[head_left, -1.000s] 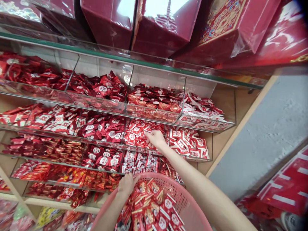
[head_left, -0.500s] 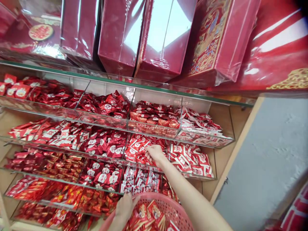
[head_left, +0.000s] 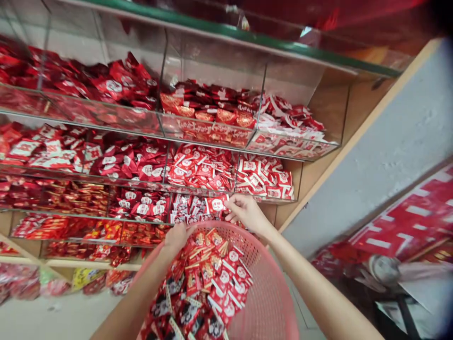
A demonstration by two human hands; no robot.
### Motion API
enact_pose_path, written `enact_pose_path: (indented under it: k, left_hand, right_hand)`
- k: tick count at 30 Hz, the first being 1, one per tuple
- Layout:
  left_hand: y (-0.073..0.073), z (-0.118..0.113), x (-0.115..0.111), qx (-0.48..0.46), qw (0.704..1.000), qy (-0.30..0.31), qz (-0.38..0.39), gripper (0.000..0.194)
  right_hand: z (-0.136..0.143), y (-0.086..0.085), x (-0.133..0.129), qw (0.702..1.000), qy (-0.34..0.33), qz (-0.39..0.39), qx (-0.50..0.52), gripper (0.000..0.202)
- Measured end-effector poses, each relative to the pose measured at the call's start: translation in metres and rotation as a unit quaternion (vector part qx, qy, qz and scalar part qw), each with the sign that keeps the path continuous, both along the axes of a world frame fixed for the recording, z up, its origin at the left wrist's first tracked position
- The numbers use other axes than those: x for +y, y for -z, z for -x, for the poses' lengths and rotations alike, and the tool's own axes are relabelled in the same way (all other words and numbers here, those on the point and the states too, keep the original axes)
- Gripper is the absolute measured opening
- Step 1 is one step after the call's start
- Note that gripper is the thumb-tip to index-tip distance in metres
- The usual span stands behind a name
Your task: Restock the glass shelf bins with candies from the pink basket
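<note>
Right hand [head_left: 247, 213] has pulled back from the acrylic bin [head_left: 201, 170] w/ a red packet [head_left: 216, 205] pinched in its fingertips, now just above the pink basket [head_left: 269, 293]. Left hand [head_left: 178, 237] clenches the basket's far rim. Best bet: keep basket level, let go low over the pile.

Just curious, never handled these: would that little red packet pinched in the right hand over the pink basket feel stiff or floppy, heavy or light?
Probably light: the right hand lifts the red packet by fingertips alone. Likely flat and slightly crinkly, since its glossy wrapper looks thin. Possibly slippery; those in the pink basket lie slid across each other.
</note>
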State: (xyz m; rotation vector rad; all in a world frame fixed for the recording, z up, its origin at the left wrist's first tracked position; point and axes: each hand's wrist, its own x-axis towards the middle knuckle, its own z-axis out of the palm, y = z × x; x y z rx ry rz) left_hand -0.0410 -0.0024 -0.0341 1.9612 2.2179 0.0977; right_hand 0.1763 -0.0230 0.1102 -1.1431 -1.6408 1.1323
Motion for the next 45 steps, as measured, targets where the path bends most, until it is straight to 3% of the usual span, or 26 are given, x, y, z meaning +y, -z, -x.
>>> enact_pose_path:
  k: [3,8,14,16,19,22,24,26,32,34,37,41,45]
  left_hand:
    - [-0.002,0.000,0.002,-0.004,1.000,0.007,0.010,0.064]
    - [-0.007,-0.002,0.000,0.001,1.000,0.011,0.018,0.063]
    - [-0.008,-0.003,0.001,0.003,1.000,0.008,0.026,0.065]
    - [-0.006,-0.003,0.001,0.005,1.000,0.012,0.027,0.065]
    - [-0.003,-0.002,0.002,0.011,1.000,0.012,0.024,0.065]
    - [0.000,-0.002,0.000,0.028,0.999,0.011,0.011,0.061]
    - [0.003,-0.002,-0.001,0.018,1.000,-0.001,0.001,0.059]
    - [0.004,-0.002,-0.002,0.006,1.000,-0.013,-0.004,0.058]
    - [0.005,-0.001,-0.002,-0.032,0.999,-0.020,-0.003,0.059]
    - [0.004,0.000,-0.002,-0.042,0.999,-0.022,0.006,0.057]
    - [0.004,0.002,-0.002,-0.042,0.999,-0.016,0.006,0.055]
    - [0.005,0.005,-0.001,-0.041,0.999,-0.006,0.000,0.053]
    - [0.007,0.007,0.003,-0.036,0.999,0.019,0.000,0.052]
  right_hand:
    - [-0.030,0.042,-0.015,0.995,0.014,-0.004,-0.101,0.027]
    - [-0.060,0.097,-0.032,0.985,-0.026,0.099,-0.138,0.017]
    - [-0.056,0.111,-0.039,0.944,-0.112,0.221,-0.220,0.009]
    - [-0.051,0.111,-0.037,0.919,-0.117,0.199,-0.319,0.010]
    - [-0.045,0.108,-0.035,0.886,-0.072,0.120,-0.442,0.014]
    - [-0.036,0.097,-0.032,0.853,-0.022,0.027,-0.520,0.018]
    - [-0.024,0.079,-0.029,0.823,-0.011,-0.039,-0.566,0.018]
    - [-0.005,0.053,-0.025,0.811,-0.011,-0.094,-0.577,0.017]
    - [0.069,-0.042,0.006,0.839,0.046,-0.253,-0.479,0.024]
    - [0.087,-0.063,0.023,0.823,0.054,-0.298,-0.481,0.019]
    - [0.107,-0.076,0.043,0.774,0.044,-0.348,-0.527,0.025]
    - [0.122,-0.074,0.056,0.719,0.024,-0.408,-0.562,0.027]
    - [0.127,-0.069,0.061,0.694,0.001,-0.435,-0.573,0.025]
